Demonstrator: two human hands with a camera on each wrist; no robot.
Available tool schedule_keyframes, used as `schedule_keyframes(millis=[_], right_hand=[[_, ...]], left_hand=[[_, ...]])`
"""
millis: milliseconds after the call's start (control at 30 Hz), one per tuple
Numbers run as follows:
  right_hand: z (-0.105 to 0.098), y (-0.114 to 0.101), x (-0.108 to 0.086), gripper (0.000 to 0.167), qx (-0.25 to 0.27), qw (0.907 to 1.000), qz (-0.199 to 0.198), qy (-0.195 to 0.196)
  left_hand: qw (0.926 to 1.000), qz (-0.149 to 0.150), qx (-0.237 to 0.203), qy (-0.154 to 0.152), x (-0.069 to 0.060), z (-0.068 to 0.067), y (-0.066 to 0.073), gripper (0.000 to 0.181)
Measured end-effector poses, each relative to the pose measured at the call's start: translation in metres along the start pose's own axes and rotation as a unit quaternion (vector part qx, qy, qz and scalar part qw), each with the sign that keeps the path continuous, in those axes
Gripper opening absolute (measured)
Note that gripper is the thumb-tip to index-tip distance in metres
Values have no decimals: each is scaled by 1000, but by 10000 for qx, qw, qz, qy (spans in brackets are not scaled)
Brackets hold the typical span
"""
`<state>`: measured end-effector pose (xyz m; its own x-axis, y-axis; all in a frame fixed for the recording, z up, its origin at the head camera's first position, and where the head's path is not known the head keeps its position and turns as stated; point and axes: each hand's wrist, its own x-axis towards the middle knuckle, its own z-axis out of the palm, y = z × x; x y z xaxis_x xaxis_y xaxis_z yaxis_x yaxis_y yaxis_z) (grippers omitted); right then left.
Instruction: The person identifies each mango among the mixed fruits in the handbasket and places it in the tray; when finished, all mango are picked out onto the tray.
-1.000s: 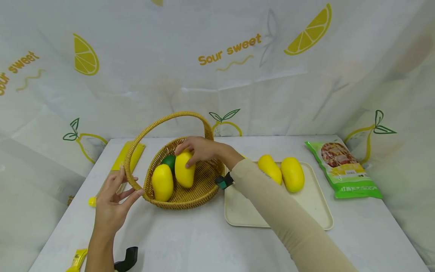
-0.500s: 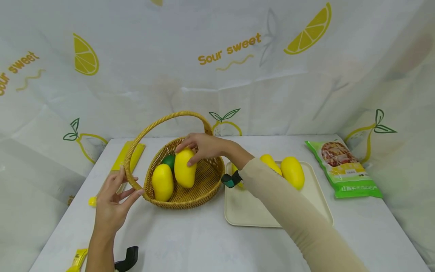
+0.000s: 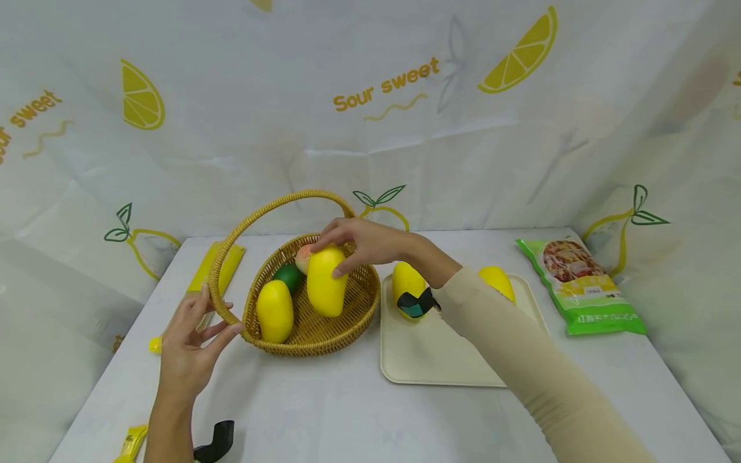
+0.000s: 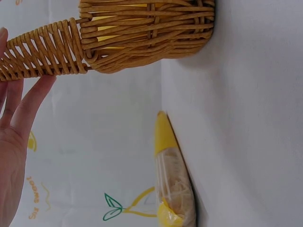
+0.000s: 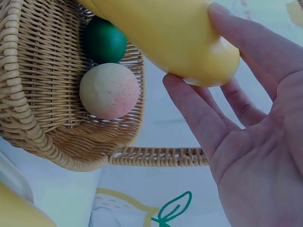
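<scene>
The left hand [image 3: 193,344] pinches the basket [image 3: 327,349], the right hand [image 3: 370,242] a mango [image 3: 325,288]; another mango [image 3: 274,312] lies inside, between them. More mangoes [image 3: 407,281] remain on the tray [image 3: 440,360], beyond the right hand.

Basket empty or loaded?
Loaded. The basket holds a yellow mango, a green fruit and a pinkish ball. The right hand grips another mango; basket contact: cannot tell.

Tray [image 3: 440,360] between basket [image 3: 307,349] and bag [image 3: 585,286]; fruit [image 3: 274,312] in basket, on tray.
</scene>
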<state>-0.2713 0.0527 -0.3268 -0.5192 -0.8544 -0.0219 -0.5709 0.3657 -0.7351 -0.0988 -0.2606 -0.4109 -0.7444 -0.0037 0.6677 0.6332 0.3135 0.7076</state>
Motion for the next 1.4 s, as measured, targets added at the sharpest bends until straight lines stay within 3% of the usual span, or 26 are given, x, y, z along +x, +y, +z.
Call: schedule_keyframes(millis=[267, 600, 1033, 1400], right_hand=[[-8, -6, -24, 50, 31, 9992, -356, 167], [-21, 4, -71, 49, 515, 9983, -211, 199], [-25, 24, -127, 51, 455, 9980, 368, 258], [-7, 44, -169, 46, 376, 9957, 809, 243]], left_hand=[[10000, -51, -1, 8, -1, -1, 0, 84], [9999, 17, -104, -18, -1, 0, -2, 83], [9999, 0, -123, -29, -1, -1, -3, 84], [9999, 34, -56, -76, 0, -3, -2, 87]])
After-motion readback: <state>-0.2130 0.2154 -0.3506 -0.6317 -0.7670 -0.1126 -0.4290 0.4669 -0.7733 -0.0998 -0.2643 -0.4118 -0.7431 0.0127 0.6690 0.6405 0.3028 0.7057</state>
